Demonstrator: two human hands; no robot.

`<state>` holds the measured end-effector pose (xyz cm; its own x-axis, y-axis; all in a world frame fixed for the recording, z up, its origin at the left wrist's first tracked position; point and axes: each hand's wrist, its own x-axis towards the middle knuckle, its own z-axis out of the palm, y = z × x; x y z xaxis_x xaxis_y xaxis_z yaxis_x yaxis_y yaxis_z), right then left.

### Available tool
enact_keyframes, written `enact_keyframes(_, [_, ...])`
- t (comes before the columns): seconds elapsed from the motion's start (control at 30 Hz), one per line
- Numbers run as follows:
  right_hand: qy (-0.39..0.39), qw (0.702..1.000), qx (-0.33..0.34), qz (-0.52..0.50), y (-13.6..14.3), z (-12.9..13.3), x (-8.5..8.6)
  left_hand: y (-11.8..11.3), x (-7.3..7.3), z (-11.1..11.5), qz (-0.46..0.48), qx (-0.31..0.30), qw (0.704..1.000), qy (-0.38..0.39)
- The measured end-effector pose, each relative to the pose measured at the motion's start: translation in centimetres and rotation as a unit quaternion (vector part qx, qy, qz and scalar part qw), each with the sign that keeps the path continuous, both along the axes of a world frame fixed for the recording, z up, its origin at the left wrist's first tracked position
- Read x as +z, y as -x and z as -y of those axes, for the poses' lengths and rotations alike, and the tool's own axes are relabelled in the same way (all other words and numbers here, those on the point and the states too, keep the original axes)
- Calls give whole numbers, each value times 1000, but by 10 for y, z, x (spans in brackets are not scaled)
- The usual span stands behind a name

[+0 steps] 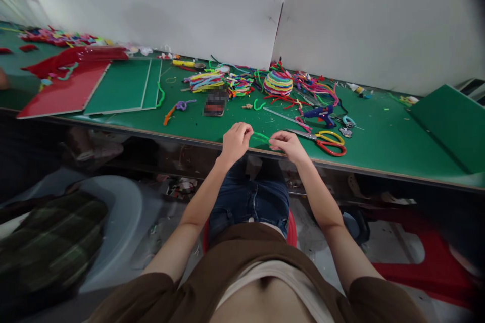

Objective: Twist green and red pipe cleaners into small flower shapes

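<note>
Between both hands (262, 141), green strand (260, 137), probably pipe cleaner

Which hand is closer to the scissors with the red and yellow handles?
The right hand: it is by the blade end of the scissors. The left hand is farther left, beyond the green fuzzy stem.

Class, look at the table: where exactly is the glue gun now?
In the head view, the blue glue gun lies right of centre, just behind the yellow-and-red-handled scissors.
</note>
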<state>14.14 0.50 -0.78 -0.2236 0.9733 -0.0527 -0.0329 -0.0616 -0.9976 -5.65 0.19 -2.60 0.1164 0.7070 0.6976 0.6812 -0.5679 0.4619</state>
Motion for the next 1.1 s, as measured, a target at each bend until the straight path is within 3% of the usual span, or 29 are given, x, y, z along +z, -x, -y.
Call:
enact_keyframes(0.23, [-16,1000,-7,-19,-2,1,-3,0,-2,2,17,32,999,8])
enact_keyframes(0.4, [-34,998,-38,-29,-4,0,3,-2,-5,11,26,50,998,18])
enact_keyframes(0.5, [-33,999,-22,-15,-6,-1,8,-4,-3,18,17,55,998,16])
enact_keyframes(0.63, [-1,1000,24,17,-5,-2,10,-11,9,26,-62,-11,997,-39])
enact_keyframes(0.77, [36,998,54,-24,0,-2,12,-24,14,30,-112,-92,986,-81])
enact_keyframes(0.97, [98,991,27,-83,4,-1,14,-32,-4,23,-115,-29,987,-105])
enact_keyframes(1.1, [133,986,18,-100,3,-1,11,-30,-4,24,-154,-27,979,-128])
